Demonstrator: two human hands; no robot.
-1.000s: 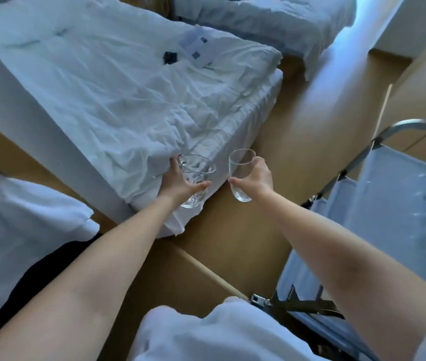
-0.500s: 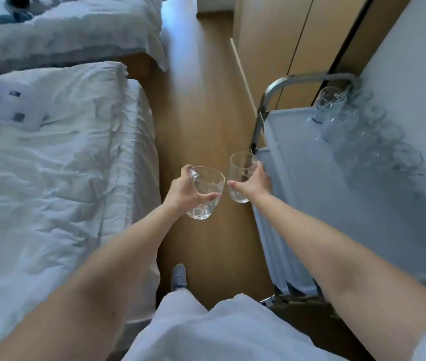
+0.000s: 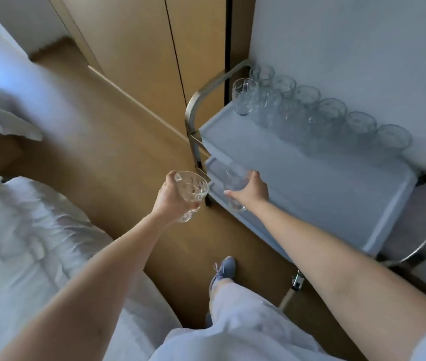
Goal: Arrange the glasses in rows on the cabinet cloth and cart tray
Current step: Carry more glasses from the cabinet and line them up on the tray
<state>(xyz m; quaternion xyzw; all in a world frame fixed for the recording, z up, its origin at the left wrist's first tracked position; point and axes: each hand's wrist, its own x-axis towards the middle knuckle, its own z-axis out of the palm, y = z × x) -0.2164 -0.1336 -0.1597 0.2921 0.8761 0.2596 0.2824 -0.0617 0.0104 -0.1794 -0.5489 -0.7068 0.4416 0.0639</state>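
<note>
Hands first, head view: the left hand point(image 3: 170, 198) is wrapped round a cut-pattern glass point(image 3: 192, 192), held upright over the floor point(image 3: 107, 142) just off the cart's corner. The right hand point(image 3: 252, 190) is curled round a plainer glass point(image 3: 235, 178), carried at the near-left corner of the cart tray point(image 3: 311, 186). Neither glass has been set down yet.

On the tray, the placed glasses point(image 3: 333, 113) are lined up along the far edge by the wall, and a second line looks to be begun in front of them at the cart handle point(image 3: 206, 92) end. No count can be made through the blur. The nearer part of the tray is seen bare. The cabinet cloth is not shown. A bed point(image 3: 24, 230) lies to the left.

The carry-in is judged to be the step in hand, with placing next. For that, both glasses would need to be taken across the bare tray and lowered upright beside the last glass of the unfinished line. They should be set close enough to hold the row straight without being knocked against their neighbours. One hand at a time would likely be safer, since thin glass chips on contact.
</note>
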